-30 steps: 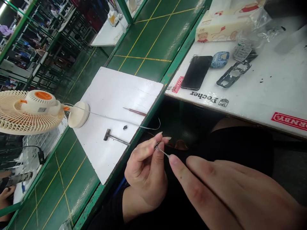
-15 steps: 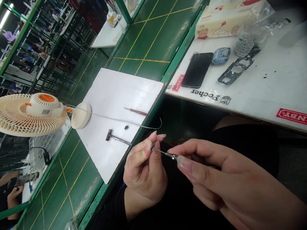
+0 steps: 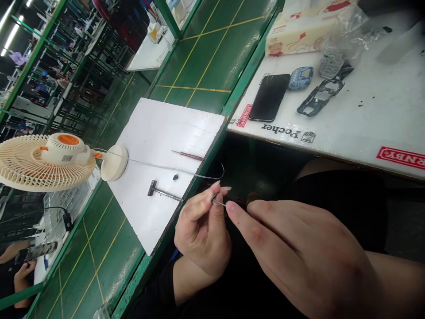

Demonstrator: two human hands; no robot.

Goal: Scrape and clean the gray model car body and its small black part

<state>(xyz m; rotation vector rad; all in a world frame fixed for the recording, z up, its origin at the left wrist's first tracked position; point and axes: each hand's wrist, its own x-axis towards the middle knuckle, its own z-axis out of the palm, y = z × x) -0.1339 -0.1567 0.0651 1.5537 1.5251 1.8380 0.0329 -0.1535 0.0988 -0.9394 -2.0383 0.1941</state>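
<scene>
My left hand (image 3: 202, 230) is closed in a pinch, with thumb and fingertips pressed on a very small part I cannot make out. My right hand (image 3: 299, 257) grips a thin metal tool (image 3: 219, 203) whose tip meets the left fingertips. Both hands hover over my lap in dark clothing, just off the edge of a white board (image 3: 159, 133). On that board lie a T-shaped metal tool (image 3: 162, 192), a small dark part (image 3: 175, 177) and a red-handled pick (image 3: 187, 155).
A small cream fan (image 3: 49, 159) stands at the board's left, its cable running across. On the white table (image 3: 365, 128) at right lie a black phone (image 3: 269, 97), a blue case, a dark plastic frame (image 3: 318, 96) and a tissue box (image 3: 299, 37). Another person's hands show at bottom left.
My right hand turned over and moved closer to the left fingertips, so less of the thin tool shows. The left hand kept its pinch, and the view shifted slightly.
</scene>
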